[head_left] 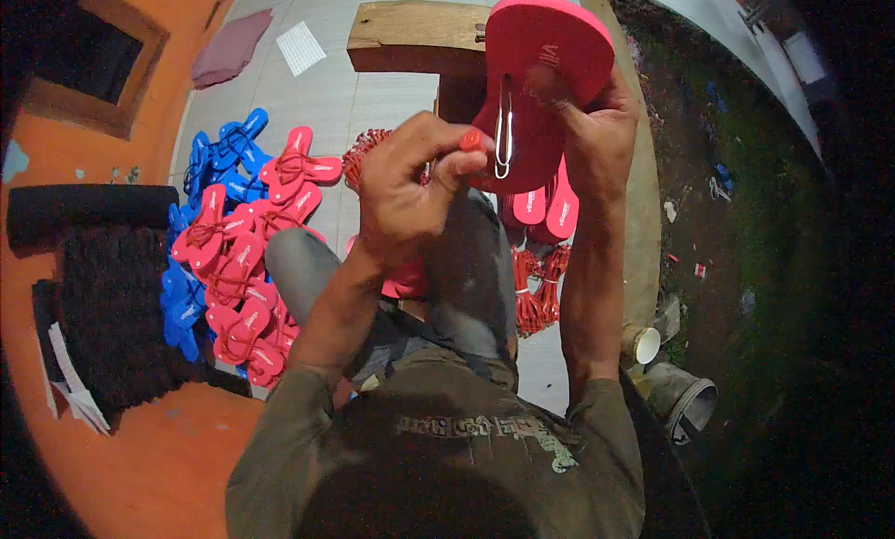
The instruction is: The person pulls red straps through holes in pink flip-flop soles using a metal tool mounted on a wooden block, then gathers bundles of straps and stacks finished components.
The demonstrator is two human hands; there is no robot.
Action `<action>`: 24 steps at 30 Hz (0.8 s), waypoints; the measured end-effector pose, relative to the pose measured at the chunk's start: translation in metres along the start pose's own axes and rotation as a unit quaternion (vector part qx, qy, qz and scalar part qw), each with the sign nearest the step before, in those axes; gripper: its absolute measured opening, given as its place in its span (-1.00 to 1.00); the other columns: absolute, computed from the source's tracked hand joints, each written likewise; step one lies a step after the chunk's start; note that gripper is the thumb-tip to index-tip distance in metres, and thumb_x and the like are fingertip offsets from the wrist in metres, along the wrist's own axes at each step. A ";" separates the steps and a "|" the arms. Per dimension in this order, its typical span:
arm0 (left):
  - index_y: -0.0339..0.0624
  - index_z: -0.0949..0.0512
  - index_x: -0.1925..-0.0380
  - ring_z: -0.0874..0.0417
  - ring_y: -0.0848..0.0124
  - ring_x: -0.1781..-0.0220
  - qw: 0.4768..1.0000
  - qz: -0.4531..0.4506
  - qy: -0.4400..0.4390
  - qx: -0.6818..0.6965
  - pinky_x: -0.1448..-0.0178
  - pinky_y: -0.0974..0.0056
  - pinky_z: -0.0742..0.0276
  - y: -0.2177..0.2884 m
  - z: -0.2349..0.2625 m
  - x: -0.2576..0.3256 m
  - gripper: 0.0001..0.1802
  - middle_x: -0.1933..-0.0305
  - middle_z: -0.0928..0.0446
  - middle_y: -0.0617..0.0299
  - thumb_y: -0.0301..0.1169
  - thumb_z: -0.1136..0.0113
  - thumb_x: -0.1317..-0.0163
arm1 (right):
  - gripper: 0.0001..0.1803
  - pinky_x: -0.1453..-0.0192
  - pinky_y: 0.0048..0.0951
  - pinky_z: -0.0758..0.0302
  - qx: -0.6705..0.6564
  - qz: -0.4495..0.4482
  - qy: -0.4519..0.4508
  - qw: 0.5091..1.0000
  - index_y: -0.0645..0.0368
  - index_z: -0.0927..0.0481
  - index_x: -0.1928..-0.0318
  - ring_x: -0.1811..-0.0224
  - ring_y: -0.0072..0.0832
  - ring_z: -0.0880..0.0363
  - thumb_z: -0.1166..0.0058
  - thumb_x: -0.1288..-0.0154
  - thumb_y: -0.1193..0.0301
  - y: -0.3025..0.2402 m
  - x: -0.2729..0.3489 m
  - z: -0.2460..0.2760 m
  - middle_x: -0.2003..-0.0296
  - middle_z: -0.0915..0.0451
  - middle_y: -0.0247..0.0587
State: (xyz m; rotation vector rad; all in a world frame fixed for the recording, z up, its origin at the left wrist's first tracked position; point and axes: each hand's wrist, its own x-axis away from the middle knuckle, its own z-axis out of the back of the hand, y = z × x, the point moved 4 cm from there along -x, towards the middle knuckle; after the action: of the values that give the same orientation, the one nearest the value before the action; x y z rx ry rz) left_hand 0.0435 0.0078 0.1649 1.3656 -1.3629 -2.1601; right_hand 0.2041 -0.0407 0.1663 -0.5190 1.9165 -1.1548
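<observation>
We see the right hand (597, 119) gripping a red sole (541, 45), held upright against the end of a wooden block (415, 37), thumb pressed on its face. A metal wire tool (503, 129) runs through the sole, its loop hanging down the front. The left hand (410, 189) is closed around a red strap end (471, 140), pinching it just beside the tool's lower loop. Below the hands lie more red soles (550, 208) and a bundle of red straps (536, 292). On the tiled floor (373, 101) to the left, finished red sandals (247, 259) and blue sandals (219, 157) lie heaped together
</observation>
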 end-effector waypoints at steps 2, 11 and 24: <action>-0.31 -0.44 0.59 -0.38 0.37 0.55 0.993 -0.087 -0.068 -0.032 0.46 0.36 -0.28 -0.001 -0.001 -0.003 -0.77 0.59 -0.35 0.18 -0.36 -0.08 -0.11 | -0.65 0.22 -0.57 -0.45 0.003 0.007 0.006 1.000 0.25 -0.47 0.16 0.32 -0.57 -0.52 -0.17 0.05 0.56 0.001 -0.001 -0.003 0.32 -0.56 -0.27; -0.29 -0.27 0.69 -0.25 0.36 0.60 0.984 -0.060 -0.158 0.051 0.53 0.30 -0.14 -0.027 -0.016 -0.003 -0.60 0.65 -0.21 0.20 -0.24 0.09 -0.22 | -0.74 0.32 -0.60 -0.44 0.034 -0.023 -0.021 0.999 0.20 -0.53 0.25 0.38 -0.62 -0.52 -0.20 0.04 0.54 0.001 -0.002 -0.005 0.36 -0.57 -0.32; -0.27 -0.44 0.31 -0.51 0.32 0.32 0.997 -0.043 0.051 0.041 0.24 0.30 -0.40 -0.018 -0.017 -0.026 -0.63 0.36 -0.48 0.08 -0.15 0.14 -0.24 | -0.65 0.09 -0.46 -0.44 -0.029 0.007 0.027 0.999 0.33 -0.44 0.13 0.20 -0.49 -0.51 -0.04 -0.07 0.39 0.009 0.043 -0.001 0.26 -0.54 -0.17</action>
State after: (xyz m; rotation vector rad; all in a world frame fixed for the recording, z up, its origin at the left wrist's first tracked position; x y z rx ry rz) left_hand 0.0752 0.0238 0.1632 1.5693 -1.3919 -2.0764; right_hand 0.1787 -0.0655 0.1399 -0.5089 2.0016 -1.1166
